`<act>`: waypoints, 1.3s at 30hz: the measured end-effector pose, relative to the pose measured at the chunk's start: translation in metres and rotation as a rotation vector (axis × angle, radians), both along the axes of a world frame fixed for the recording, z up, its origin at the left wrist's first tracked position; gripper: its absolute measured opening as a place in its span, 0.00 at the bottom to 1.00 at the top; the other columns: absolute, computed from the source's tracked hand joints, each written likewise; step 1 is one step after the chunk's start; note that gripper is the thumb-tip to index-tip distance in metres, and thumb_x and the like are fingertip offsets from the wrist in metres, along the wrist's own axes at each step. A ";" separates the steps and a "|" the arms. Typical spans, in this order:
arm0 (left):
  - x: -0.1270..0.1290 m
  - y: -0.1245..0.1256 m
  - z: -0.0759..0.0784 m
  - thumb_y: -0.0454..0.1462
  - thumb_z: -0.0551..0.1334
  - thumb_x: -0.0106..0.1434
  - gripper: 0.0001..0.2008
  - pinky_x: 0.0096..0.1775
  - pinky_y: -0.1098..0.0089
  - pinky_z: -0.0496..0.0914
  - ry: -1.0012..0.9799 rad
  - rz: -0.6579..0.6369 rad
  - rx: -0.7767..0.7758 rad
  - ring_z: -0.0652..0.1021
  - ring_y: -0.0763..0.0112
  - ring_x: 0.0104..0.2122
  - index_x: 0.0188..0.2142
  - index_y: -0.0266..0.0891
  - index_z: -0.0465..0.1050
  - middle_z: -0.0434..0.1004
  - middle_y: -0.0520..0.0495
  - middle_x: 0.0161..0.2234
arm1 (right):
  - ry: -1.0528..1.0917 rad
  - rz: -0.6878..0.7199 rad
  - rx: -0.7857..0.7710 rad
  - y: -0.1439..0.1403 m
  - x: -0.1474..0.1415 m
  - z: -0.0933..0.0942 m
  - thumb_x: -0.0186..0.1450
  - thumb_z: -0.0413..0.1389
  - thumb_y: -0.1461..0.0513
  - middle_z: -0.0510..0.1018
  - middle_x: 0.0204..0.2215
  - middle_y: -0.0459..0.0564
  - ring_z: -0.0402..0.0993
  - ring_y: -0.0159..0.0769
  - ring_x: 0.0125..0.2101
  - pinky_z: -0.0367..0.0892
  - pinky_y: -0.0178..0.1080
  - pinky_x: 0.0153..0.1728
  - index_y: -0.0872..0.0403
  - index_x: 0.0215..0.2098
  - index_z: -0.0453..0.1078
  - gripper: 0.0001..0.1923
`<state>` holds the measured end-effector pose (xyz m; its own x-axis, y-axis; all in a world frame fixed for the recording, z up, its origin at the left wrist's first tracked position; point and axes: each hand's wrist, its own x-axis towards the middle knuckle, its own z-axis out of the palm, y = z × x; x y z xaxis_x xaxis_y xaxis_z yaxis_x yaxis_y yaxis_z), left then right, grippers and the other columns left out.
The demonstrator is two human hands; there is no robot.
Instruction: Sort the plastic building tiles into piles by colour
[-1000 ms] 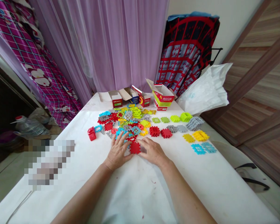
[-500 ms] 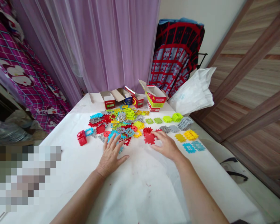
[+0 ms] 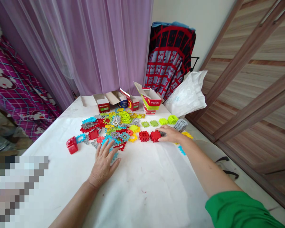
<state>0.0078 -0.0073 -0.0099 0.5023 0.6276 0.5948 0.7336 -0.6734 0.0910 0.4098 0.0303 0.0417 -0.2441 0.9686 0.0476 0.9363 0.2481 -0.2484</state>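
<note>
My right hand (image 3: 171, 134) is at a stack of solid red notched plastic building pieces (image 3: 155, 136), its thumb and forefinger closed around the stack's right side. A grey piece (image 3: 162, 134) shows between the fingers. Just left of that stack sits another red stack, made of openwork pieces (image 3: 144, 136). My left hand (image 3: 104, 163) lies with fingers spread at the near edge of a mixed pile of notched pieces (image 3: 116, 126). Its fingertips are over blue pieces (image 3: 106, 139), partly covering them.
Green pieces (image 3: 154, 123), a grey stack (image 3: 180, 125) and yellow pieces (image 3: 187, 135) sit at the right. Opened cardboard boxes (image 3: 152, 101) stand at the back beside a white bag (image 3: 187, 93). A red plastic object (image 3: 72, 145) is left on the white table (image 3: 133, 190).
The view has turned to the right. My right hand has brought the solid red pieces beside the openwork red stack. My left hand stays spread by the pile.
</note>
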 end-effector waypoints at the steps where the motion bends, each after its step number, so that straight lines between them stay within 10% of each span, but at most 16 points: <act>1: 0.000 0.000 0.000 0.42 0.57 0.64 0.16 0.63 0.49 0.51 0.005 -0.002 0.001 0.57 0.54 0.65 0.51 0.44 0.70 0.64 0.39 0.62 | -0.012 0.004 -0.006 0.001 0.000 -0.002 0.53 0.65 0.53 0.74 0.48 0.54 0.71 0.44 0.48 0.65 0.42 0.50 0.48 0.55 0.71 0.31; 16: 0.000 0.002 -0.002 0.41 0.57 0.64 0.16 0.62 0.49 0.53 -0.039 0.003 -0.029 0.59 0.52 0.64 0.50 0.43 0.71 0.64 0.38 0.62 | 0.086 -0.040 0.026 -0.012 -0.003 0.004 0.53 0.64 0.57 0.71 0.54 0.57 0.68 0.47 0.54 0.63 0.44 0.54 0.51 0.60 0.65 0.36; 26: -0.007 0.006 -0.006 0.38 0.55 0.66 0.13 0.58 0.49 0.58 -0.107 0.186 -0.068 0.66 0.54 0.60 0.48 0.45 0.72 0.70 0.41 0.57 | 0.719 -0.124 0.585 -0.030 -0.133 -0.005 0.65 0.52 0.61 0.81 0.34 0.49 0.77 0.36 0.34 0.71 0.37 0.38 0.51 0.37 0.76 0.10; 33: -0.040 0.023 -0.004 0.38 0.55 0.66 0.12 0.55 0.54 0.62 -0.247 0.367 -0.079 0.71 0.56 0.55 0.44 0.43 0.75 0.75 0.42 0.52 | 0.523 0.280 0.348 -0.062 -0.211 -0.043 0.62 0.51 0.68 0.81 0.31 0.47 0.77 0.32 0.31 0.70 0.32 0.35 0.50 0.37 0.76 0.13; 39: -0.064 0.060 0.021 0.40 0.54 0.65 0.19 0.57 0.53 0.59 -0.041 0.515 -0.223 0.68 0.53 0.58 0.53 0.41 0.70 0.71 0.40 0.57 | 0.642 0.169 0.270 -0.056 -0.211 -0.060 0.61 0.51 0.68 0.81 0.31 0.47 0.78 0.32 0.31 0.70 0.32 0.35 0.51 0.36 0.77 0.13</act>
<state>-0.0558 0.0522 0.0107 0.0774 0.8983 0.4325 0.9555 -0.1907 0.2250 0.1988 -0.0260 -0.0186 -0.2334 0.8539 0.4652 0.5692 0.5078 -0.6466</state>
